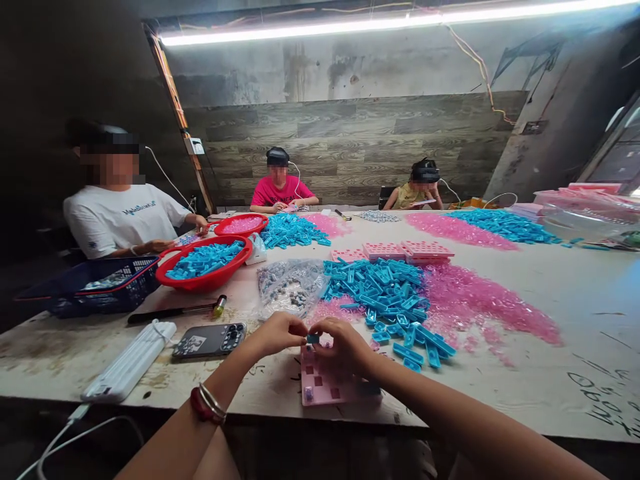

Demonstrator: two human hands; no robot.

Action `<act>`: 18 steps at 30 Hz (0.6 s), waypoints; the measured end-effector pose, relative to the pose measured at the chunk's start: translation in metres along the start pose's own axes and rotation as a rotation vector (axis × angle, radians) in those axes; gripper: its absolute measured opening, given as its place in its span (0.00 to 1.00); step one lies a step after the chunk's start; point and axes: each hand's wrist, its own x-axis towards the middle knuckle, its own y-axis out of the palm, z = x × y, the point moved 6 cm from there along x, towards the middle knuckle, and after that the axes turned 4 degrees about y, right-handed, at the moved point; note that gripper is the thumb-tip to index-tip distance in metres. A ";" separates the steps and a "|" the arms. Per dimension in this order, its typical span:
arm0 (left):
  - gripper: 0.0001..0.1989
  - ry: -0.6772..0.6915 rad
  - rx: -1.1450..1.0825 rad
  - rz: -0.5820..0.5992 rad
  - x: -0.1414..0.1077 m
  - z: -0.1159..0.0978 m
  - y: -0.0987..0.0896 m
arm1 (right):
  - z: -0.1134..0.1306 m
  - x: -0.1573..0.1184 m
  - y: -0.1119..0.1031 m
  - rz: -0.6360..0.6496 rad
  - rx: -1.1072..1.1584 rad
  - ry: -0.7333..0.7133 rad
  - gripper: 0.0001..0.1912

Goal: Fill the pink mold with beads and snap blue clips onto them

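Note:
My left hand (281, 333) and my right hand (343, 343) meet over the far left part of a pink tray (325, 390) with square slots. Between their fingertips is a small blue piece (313, 339), pinched from both sides. A small clear purplish piece (309, 394) sits in the tray's near left slot. My right hand and forearm hide much of the tray's right side. Beyond my hands lie a pile of blue plastic pieces (380, 287), a spread of pink clear pieces (480, 300) and a clear bag of small grey parts (293, 283).
A phone (210, 340), a white power bank (129, 363) and a hammer (185, 311) lie at left. Behind them stand a blue basket (107, 293) and a red bowl (204, 280). Stacked pink trays (383, 251) stand beyond the blue pile. Three people sit around the table.

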 end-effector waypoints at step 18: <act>0.10 -0.144 -0.234 -0.022 -0.002 0.012 0.005 | 0.000 -0.001 0.006 0.034 0.027 0.047 0.06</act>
